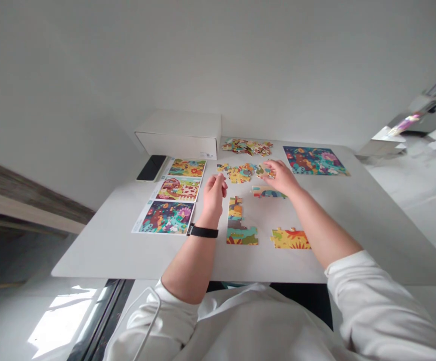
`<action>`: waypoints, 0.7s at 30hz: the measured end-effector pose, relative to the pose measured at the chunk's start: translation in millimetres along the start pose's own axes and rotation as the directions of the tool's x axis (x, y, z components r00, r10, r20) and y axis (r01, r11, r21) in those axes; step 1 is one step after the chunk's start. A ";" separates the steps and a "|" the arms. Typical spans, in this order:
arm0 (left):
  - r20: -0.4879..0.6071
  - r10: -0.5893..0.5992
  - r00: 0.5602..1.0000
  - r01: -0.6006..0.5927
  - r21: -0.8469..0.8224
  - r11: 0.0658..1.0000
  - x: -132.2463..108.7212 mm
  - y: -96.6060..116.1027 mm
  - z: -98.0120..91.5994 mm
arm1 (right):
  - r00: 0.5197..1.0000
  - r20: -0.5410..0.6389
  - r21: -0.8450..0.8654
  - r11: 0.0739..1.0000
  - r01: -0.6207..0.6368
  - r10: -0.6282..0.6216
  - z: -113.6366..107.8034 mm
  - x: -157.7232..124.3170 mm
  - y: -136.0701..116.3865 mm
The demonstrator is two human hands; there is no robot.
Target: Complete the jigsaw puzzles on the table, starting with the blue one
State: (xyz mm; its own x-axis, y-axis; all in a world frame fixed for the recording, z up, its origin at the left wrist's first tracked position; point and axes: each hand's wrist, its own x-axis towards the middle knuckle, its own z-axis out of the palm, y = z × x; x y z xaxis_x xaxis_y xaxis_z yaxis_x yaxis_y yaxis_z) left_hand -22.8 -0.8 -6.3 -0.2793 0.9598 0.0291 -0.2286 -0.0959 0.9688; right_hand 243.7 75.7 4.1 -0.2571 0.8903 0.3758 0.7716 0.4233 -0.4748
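Note:
My right hand [280,178] reaches over the table with its fingertips closed on a puzzle piece [262,170] among the loose pieces; the fingers partly cover it. Just left of that lies a small cluster of loose puzzle pieces [238,173]. My left hand [214,192], wearing a black wristband, hovers beside the cluster with fingers curled together; whether something is in them is hidden. Nearer me are joined puzzle sections: an L-shaped one [241,226], a yellow strip [290,238], and a blue strip [266,192] partly under my right hand.
A white box [180,144] stands at the back left, with a phone [152,167] before it. Left of my hand lies a sheet with three pictures [178,189]. A pile of pieces [246,146] lies at the back, and a dark finished-looking picture [313,160] at right.

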 end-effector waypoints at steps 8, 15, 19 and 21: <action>0.319 -0.155 0.935 0.122 0.120 0.985 -14.3 -6.8 13.3 | 0.978 0.035 0.079 0.976 0.203 -0.206 -4.9 -56.7 -56.6; 0.356 -0.148 0.923 0.073 0.217 0.973 -21.4 -14.2 13.4 | 0.985 -0.009 0.195 0.965 0.173 -0.175 3.8 -69.3 -43.5; 0.252 -0.148 0.956 0.092 0.221 0.971 -13.9 -19.3 8.4 | 0.993 -0.102 0.245 0.969 -0.028 0.055 -3.8 -65.0 -20.0; 0.218 -0.140 0.966 0.090 0.221 0.971 -9.8 -21.4 6.4 | 0.981 -0.144 0.254 0.963 -0.093 0.133 -7.1 -62.5 -11.6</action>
State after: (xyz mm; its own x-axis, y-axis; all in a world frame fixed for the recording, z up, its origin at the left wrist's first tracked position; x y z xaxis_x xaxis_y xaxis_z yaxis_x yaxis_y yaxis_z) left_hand -9.2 -6.5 -25.8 -0.0341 0.9980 -0.0534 -0.0408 0.0520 0.9978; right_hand 254.9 13.9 -8.2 -0.0657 0.9052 0.4198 0.6192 0.3669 -0.6943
